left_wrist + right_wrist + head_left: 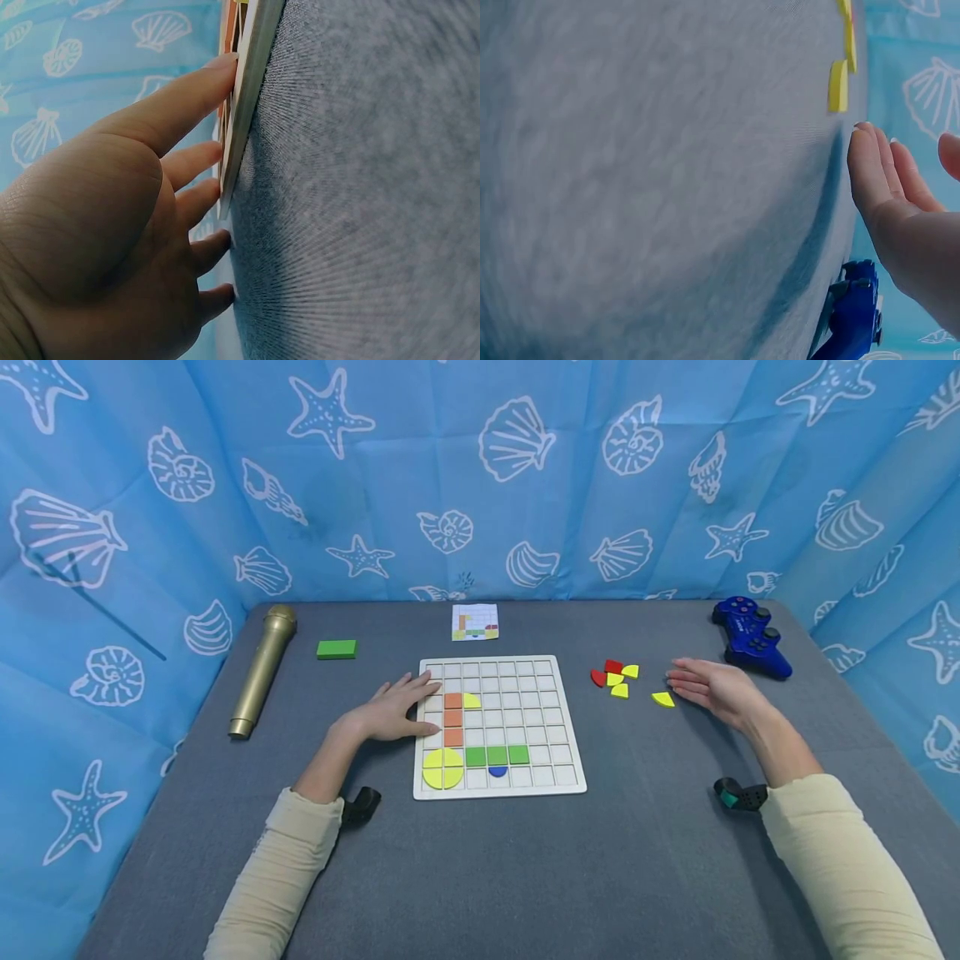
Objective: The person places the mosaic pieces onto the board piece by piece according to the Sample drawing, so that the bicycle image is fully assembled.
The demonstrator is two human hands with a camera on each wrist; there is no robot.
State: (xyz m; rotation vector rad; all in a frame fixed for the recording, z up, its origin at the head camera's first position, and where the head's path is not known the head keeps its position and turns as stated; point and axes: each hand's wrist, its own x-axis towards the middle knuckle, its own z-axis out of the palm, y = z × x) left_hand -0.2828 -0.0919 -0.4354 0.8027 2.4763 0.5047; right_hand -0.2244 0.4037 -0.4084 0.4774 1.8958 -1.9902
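A white grid board (536, 710) lies mid-table. On it are three orange squares (453, 737), a yellow quarter-circle (471, 701), a yellow disc made of quarter pieces (433, 758), three green squares (497, 755) and a blue half-round piece (498, 771). My left hand (393, 710) rests with spread fingers at the board's left edge, its thumb touching the rim in the left wrist view. To the right, my right hand (712, 689) has straight fingers and holds nothing. Just left of its fingertips lies a yellow quarter piece (663, 699).
Right of the board sit a red square (613, 666), a red quarter piece (597, 677) and more yellow quarters (619, 691). Behind the board is a printed pattern card (475, 622). A green block (337, 649) and gold microphone (262, 672) lie left; a blue game controller (752, 637) lies far right.
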